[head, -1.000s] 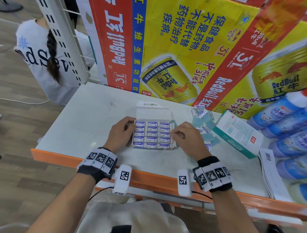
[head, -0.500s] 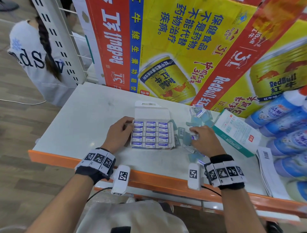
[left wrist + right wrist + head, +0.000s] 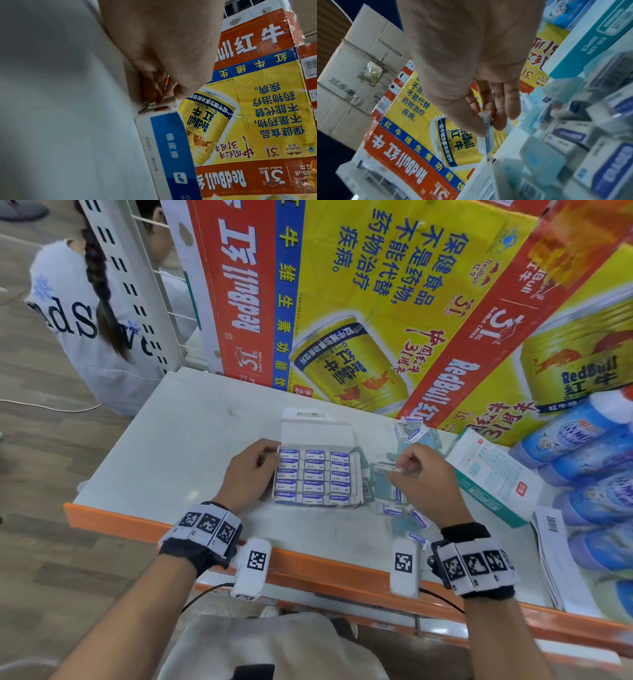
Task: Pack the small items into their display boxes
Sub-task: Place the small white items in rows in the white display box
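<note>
A white display box (image 3: 317, 434) with its lid folded back sits mid-table, filled with rows of blue-and-white erasers (image 3: 315, 474). My left hand (image 3: 265, 458) grips the box's left wall; in the left wrist view my fingers (image 3: 154, 93) pinch the edge of the box (image 3: 164, 142). Just right of the box, my right hand (image 3: 402, 467) pinches one eraser (image 3: 390, 470) between thumb and fingers. The right wrist view shows that eraser (image 3: 485, 121) in the pinch. Loose erasers (image 3: 397, 510) lie scattered under and beyond this hand.
A green-and-white carton (image 3: 493, 474) lies to the right, with blue bottles (image 3: 589, 467) and barcoded papers (image 3: 551, 542) beyond. Red Bull cartons (image 3: 376, 302) wall off the back. The table's orange front edge (image 3: 308, 563) is close to my wrists. A person in grey (image 3: 85, 320) crouches far left.
My right hand left the box's right edge, reached into the loose pile, and now holds one eraser lifted. The left hand stayed on the box.
</note>
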The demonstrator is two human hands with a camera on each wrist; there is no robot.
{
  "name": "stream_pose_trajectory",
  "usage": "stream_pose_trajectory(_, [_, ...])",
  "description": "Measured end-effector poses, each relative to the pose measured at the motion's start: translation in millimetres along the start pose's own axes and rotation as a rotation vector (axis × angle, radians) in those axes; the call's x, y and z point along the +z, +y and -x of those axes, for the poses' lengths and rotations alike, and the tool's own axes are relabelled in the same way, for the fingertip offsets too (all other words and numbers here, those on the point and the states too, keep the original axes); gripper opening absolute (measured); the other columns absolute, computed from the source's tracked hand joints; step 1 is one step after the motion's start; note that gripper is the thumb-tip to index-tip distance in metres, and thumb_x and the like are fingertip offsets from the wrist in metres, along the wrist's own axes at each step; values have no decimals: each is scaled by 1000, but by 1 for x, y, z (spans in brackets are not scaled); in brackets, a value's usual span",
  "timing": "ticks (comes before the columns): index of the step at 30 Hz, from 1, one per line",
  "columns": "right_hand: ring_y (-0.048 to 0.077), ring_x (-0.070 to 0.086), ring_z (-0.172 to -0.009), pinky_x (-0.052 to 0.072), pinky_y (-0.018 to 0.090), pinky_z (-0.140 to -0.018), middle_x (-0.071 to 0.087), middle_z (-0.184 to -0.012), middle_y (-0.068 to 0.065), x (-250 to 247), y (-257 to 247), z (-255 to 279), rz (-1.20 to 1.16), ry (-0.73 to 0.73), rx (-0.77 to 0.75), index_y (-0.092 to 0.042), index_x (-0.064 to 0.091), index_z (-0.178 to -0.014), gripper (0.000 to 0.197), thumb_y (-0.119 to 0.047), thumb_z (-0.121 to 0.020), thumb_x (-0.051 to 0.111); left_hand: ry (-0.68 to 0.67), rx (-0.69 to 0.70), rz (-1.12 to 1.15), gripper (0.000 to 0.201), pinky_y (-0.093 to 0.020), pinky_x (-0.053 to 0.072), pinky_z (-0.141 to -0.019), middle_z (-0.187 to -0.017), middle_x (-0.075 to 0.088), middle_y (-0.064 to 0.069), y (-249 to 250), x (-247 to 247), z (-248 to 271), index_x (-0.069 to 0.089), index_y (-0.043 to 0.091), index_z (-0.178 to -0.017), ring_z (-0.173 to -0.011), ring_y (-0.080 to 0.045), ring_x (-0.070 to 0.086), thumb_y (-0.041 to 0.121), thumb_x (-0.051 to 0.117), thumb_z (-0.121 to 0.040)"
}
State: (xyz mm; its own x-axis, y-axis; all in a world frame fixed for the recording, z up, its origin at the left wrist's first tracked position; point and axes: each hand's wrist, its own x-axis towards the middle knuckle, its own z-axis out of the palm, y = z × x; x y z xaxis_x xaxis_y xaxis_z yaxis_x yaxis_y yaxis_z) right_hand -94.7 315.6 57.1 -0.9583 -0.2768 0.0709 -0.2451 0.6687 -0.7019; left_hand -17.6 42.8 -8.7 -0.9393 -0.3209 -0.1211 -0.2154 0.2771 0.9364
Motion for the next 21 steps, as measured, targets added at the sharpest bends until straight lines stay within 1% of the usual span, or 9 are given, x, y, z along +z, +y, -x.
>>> stream_pose_trajectory(4, [0, 52, -68, 38, 6, -60, 56, -76, -3, 15, -24, 7, -46, -130, -137, -14, 56, -73, 18, -11, -71, 74, 2, 7, 3, 18, -28, 54, -44, -85, 69, 8, -1, 0, 0, 61, 31, -101, -64, -11, 67, 24, 45, -96])
stream_pose_trajectory(8, [6, 48, -65, 36, 11, -61, 53, -75, -7, 39, -42, 13, -31, -266, -254, -14, 58, -73, 16, -4, -71, 70, 10, 24, -8, 17, -28, 55, -47, -84, 70, 7, -3, 0, -1, 61, 31, -100, -66, -11, 66, 24, 46, -96])
stream_pose_trajectory(9, [8, 48, -65, 37, 12, -61, 53, -75, -6, 45, -45, 15, -30, -284, -267, -13, 59, -73, 15, -3, -71, 70, 14, 33, -11, 17, -25, 54, -50, -84, 70, 9, -5, 1, -2, 61, 32, -98, -67, -10, 65, 23, 47, -95])
stream_pose_trajectory(10, [10, 49, -66, 37, 12, -62, 54, -76, -4, 51, -48, 16, -31, -299, -275, -12, 60, -73, 14, -1, -72, 69, 21, 49, -26, 18, -18, 52, -56, -84, 69, 12, -6, 1, -3, 61, 33, -96, -70, -5, 64, 22, 48, -95])
stream_pose_trajectory(11, [11, 51, -66, 38, 12, -62, 55, -77, -1, 56, -50, 17, -36, -311, -281, -11, 61, -73, 13, 1, -72, 68, 31, 66, -52, 19, -9, 46, -61, -85, 68, 16, -6, 1, -4, 61, 35, -95, -74, 1, 62, 19, 49, -94])
stream_pose_trajectory(12, [12, 52, -67, 39, 13, -63, 56, -78, 0, 60, -52, 17, -43, -323, -288, -9, 61, -73, 12, 2, -73, 67, 39, 76, -74, 21, -5, 41, -63, -86, 67, 20, -7, 1, -5, 61, 36, -94, -77, 7, 60, 18, 50, -93])
stream_pose_trajectory(14, [13, 54, -68, 43, 18, -65, 58, -80, 3, 66, -56, 18, -47, -344, -303, -7, 63, -75, 10, 2, -74, 65, 43, 83, -88, 21, -2, 37, -64, -87, 66, 22, -7, 1, -6, 62, 35, -96, -80, 12, 58, 16, 51, -93])
stream_pose_trajectory(18, [16, 57, -70, 49, 29, -70, 58, -85, 3, 77, -62, 19, 0, -385, -300, -8, 65, -78, 8, 0, -76, 63, 46, 104, -103, 21, 0, 36, -65, -89, 66, 20, -7, 1, -6, 62, 31, -98, -82, 11, 58, 15, 51, -92])
stream_pose_trajectory(21, [16, 58, -72, 50, 31, -73, 59, -87, 2, 83, -65, 20, 19, -401, -293, -9, 66, -79, 8, -2, -78, 62, 47, 105, -102, 21, -1, 36, -65, -90, 67, 19, -7, 0, -6, 62, 32, -97, -82, 9, 58, 15, 51, -92])
